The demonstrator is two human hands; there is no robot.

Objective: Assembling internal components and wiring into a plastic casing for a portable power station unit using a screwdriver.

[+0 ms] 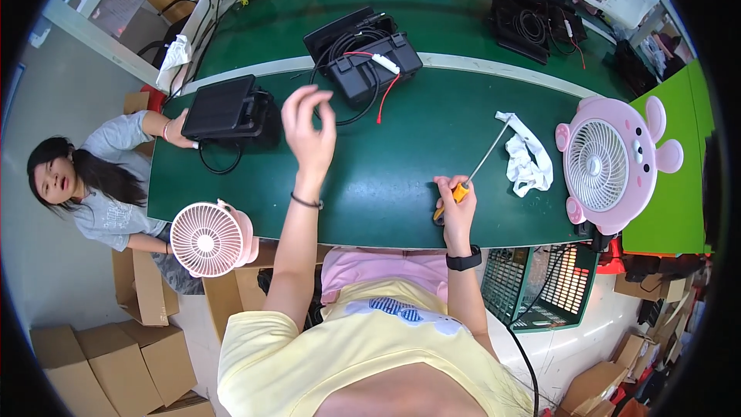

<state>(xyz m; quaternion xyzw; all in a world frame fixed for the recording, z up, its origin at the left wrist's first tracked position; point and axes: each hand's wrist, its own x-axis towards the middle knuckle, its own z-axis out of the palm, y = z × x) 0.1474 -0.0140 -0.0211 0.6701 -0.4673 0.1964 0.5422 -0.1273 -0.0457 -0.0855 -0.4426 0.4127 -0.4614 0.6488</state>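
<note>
Holding a yellow-orange and black screwdriver [461, 191] with a long, thin metal rod, the person's right hand [457, 215] is right of the middle of the frame, near the front edge of the shiny dark green worktop [378, 185]. Its grip is closed around the handle. The rod points up and to the right, and its end is close to a crumpled white cloth or paper [529, 161]; whether they touch, one cannot tell.

The left hand [310, 135] is up above the worktop, a bit left of the middle. Its grip is part open, with bent fingers and a gap by the thumb, and it looks empty. Near it, at the upper middle, sits a boxy black plastic case [376, 71] with a looped black cord, a small white piece and red wires.

At the left, a co-worker's hand [183, 130] touches another boxy black case [220, 110]. A small round pale pink fan [207, 241] is at the lower left. A big pink fan with a face and two ears [600, 164] is at the right.
</note>
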